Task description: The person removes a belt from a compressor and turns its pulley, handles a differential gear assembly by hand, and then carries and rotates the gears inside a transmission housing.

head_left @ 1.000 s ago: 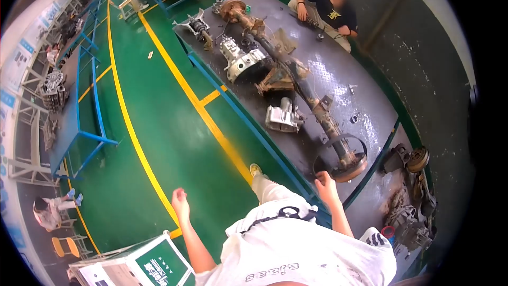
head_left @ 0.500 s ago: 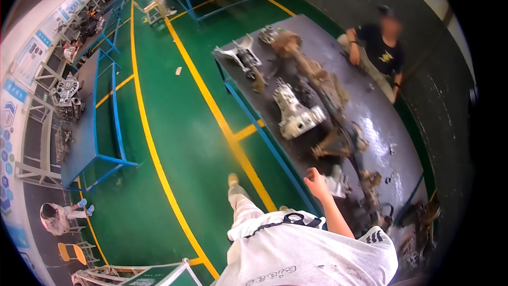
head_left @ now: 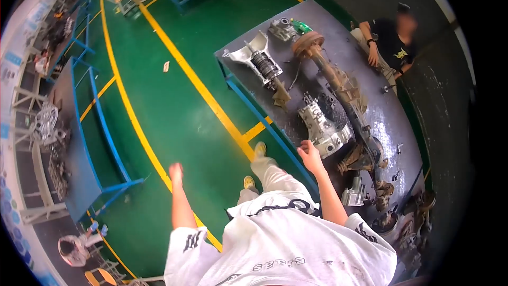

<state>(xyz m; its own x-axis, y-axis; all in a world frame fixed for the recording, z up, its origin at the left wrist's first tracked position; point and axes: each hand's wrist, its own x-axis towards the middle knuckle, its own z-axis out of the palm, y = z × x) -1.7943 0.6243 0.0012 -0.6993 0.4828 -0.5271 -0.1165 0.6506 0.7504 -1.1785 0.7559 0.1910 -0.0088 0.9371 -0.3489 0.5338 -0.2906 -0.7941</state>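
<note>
My left hand hangs over the green floor, away from any object; its fingers are foreshortened and too small to make out. Loosely bent and slightly apart, the fingers of my right hand are open and empty near the edge of the metal table. Beside that hand lies a silver gearbox housing. Farther up the table is an open casing with a gear shaft. A long rusty axle runs along the table. A smaller silver housing lies closer to my body.
A person in dark clothes sits beyond the table's right side. Another blue-framed table stands left, with metal parts. A seated person is at lower left, beside a yellow stool. Someone stands near a stool at the top.
The view has shifted forward along the table; the gearbox housing now appears beside my right hand. My left hand, out of view half a second ago, shows again. The seated person's arms have shifted.
</note>
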